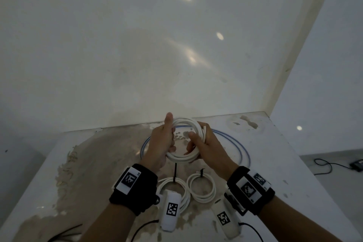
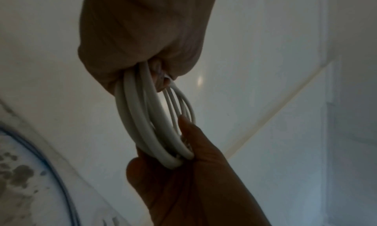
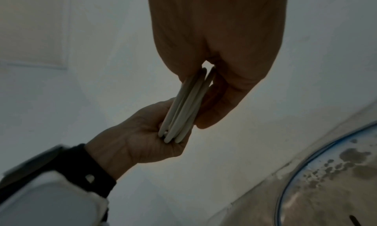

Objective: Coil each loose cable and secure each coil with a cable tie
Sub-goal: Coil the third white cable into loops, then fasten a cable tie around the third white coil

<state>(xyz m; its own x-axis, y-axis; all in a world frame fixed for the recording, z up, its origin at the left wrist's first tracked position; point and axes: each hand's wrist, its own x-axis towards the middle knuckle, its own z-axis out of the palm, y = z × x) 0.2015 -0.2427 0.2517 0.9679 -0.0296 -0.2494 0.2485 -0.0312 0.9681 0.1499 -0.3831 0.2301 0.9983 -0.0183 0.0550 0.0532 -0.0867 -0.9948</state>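
Note:
Both hands hold a white cable coil upright above the table. My left hand grips its left side, thumb up along the loops. My right hand grips the right side with fingers curled round the strands. The left wrist view shows the coil running from my left hand to the right hand. The right wrist view shows the strands pinched between my right hand and left hand. A loose blue-and-white cable lies looped beneath.
Two white coils lie near my wrists, one on the left with a black tie, one on the right with a tie. A white wall rises right behind the table. A black cord and device lie on the floor at right.

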